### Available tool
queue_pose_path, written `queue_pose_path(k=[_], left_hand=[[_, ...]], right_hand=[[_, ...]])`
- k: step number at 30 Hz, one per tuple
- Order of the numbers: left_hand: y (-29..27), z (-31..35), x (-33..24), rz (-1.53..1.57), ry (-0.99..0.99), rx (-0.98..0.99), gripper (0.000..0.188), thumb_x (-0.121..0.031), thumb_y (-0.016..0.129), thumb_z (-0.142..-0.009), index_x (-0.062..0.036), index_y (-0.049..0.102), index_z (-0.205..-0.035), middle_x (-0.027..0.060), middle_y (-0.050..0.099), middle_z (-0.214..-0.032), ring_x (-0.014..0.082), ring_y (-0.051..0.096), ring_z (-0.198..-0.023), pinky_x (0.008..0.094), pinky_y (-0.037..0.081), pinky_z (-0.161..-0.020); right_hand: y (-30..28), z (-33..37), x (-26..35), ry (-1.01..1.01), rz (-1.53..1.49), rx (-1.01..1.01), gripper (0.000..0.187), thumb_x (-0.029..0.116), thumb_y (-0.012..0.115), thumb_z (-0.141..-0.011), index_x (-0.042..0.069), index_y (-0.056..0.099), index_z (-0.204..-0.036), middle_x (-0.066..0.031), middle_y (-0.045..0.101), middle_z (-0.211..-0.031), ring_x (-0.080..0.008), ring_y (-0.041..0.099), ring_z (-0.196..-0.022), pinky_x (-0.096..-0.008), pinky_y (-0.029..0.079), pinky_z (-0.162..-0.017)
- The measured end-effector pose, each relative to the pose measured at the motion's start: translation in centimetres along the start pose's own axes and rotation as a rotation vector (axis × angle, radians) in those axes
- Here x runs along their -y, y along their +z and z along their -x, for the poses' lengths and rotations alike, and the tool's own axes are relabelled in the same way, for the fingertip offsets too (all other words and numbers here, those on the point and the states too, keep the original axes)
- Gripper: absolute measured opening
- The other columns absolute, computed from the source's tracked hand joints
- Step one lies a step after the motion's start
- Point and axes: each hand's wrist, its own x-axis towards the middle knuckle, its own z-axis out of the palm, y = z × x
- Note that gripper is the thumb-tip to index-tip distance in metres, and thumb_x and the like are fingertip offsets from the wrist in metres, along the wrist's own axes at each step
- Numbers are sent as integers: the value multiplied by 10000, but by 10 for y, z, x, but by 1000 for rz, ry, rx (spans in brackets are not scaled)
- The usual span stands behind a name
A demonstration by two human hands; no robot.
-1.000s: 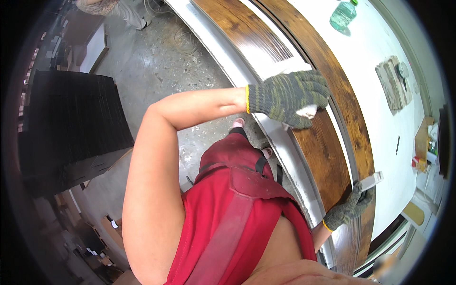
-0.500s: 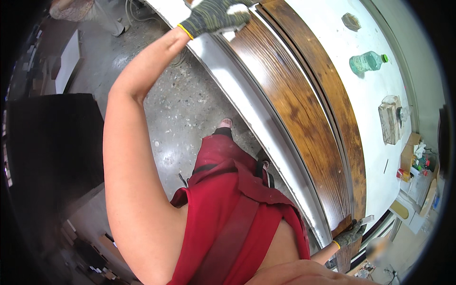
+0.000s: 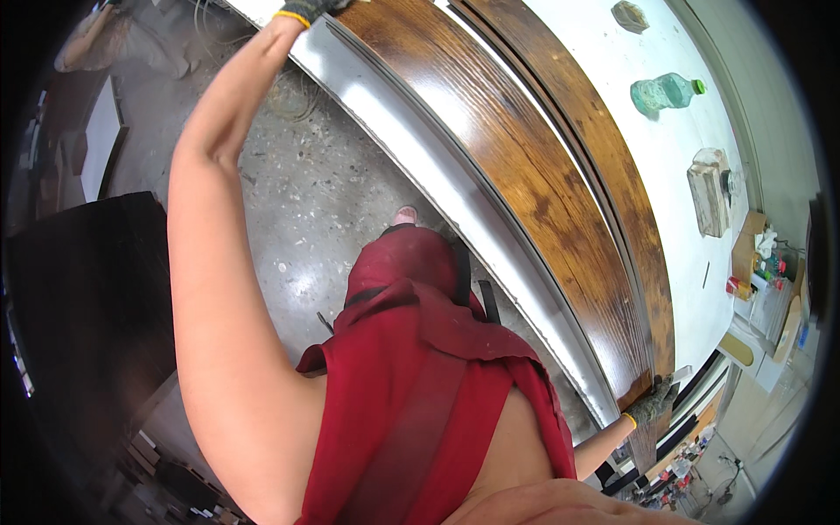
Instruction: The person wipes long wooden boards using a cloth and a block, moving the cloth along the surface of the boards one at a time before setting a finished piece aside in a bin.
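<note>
A long brown wood-grain board (image 3: 534, 175) lies on a white-topped bench (image 3: 604, 52), curving through the view, with a second brown board (image 3: 604, 140) beside it across a narrow gap. My left hand (image 3: 308, 9), in a dark glove with a yellow cuff, is at the far end of the nearer board. The top edge of the picture cuts off its fingers. My right hand (image 3: 649, 406), gloved alike, lies at the near end of the board with its fingers curled. A small pale flat piece (image 3: 682, 374) sticks out past those fingers; its kind is unclear.
On the bench's right part lie a green plastic bottle (image 3: 667, 94), a worn block (image 3: 709, 192) and a small brown many-sided piece (image 3: 630, 16). A grey-white rail (image 3: 455, 188) runs along my side. A black box-like thing (image 3: 87, 289) stands at left; a person (image 3: 131, 39) is at upper left.
My left hand has moved farther away along the board, mostly out of the picture. My right hand stays at the near end. The whole view has shifted slightly.
</note>
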Motion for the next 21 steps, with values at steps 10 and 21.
queue_pose_path(k=[10, 21], left_hand=[[78, 184, -309, 895, 777, 295, 461, -318, 702, -890, -111, 629, -1294, 110, 593, -1366, 309, 524, -1307, 471, 388, -1146], [21, 89, -70, 612, 271, -52, 427, -307, 743, -856, -108, 648, -1222, 155, 712, -1069, 270, 698, -878, 335, 575, -712]], right_hand=[[20, -4, 9, -93, -224, 143, 436, 180, 657, -953, -42, 564, -1316, -157, 659, -1195, -269, 649, -1059, -381, 510, -964], [106, 46, 81, -303, 102, 376, 484, 273, 539, -1021, -32, 484, -1393, -185, 614, -1265, -281, 628, -1099, -398, 500, -973]])
